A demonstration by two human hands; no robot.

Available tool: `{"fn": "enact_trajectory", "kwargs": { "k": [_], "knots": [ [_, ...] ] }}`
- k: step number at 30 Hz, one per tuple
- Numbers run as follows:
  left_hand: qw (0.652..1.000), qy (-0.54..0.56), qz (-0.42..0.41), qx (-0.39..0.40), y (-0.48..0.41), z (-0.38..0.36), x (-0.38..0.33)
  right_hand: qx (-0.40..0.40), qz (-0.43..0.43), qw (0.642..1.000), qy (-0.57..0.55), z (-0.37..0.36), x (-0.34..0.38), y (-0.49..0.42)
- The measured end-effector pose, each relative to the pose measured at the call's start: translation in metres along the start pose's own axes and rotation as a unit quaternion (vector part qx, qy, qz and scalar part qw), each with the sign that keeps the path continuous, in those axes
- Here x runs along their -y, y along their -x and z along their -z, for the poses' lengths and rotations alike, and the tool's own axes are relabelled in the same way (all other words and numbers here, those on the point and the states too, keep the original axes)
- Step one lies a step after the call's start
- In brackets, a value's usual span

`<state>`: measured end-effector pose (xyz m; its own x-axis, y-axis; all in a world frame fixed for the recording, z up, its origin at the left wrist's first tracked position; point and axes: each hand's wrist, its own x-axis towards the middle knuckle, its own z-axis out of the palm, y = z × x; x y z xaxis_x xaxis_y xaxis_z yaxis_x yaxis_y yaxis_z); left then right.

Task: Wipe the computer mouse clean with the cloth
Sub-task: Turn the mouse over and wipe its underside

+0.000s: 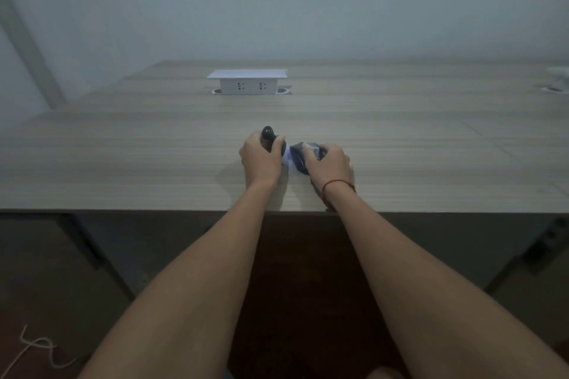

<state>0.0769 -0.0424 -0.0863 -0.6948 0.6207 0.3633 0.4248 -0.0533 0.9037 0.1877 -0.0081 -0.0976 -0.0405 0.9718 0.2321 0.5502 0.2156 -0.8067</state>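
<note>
The mouse point(271, 138) is being gripped by left-hand point(260, 157) fingers; the cloth point(300, 157) is being pinched by right-hand point(332, 163) fingers above the table point(154, 148).

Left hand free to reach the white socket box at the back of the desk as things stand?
Probably not right away. The left hand is closed around a dark object. The desk between it and the socket box lies bare, so the path is free, but the hand would arrive full.

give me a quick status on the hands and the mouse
Left hand shut on a dark object, identity unclear. Right hand shut on the dark mouse, something pale between the hands. Socket box far back, nothing in the way.
</note>
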Motion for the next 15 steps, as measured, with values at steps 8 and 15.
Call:
{"fn": "enact_trajectory", "kwargs": {
  "k": [8, 15],
  "knots": [
    [0.996, 0.028, -0.087, -0.006, 0.006, 0.003, -0.008, 0.023, 0.02, 0.997, 0.066, 0.0, -0.001, 0.001],
    [0.989, -0.115, -0.073, 0.053, -0.004, 0.008, -0.002, 0.074, 0.012, 0.997, -0.017, 0.005, -0.01, -0.001]
  ]
}}
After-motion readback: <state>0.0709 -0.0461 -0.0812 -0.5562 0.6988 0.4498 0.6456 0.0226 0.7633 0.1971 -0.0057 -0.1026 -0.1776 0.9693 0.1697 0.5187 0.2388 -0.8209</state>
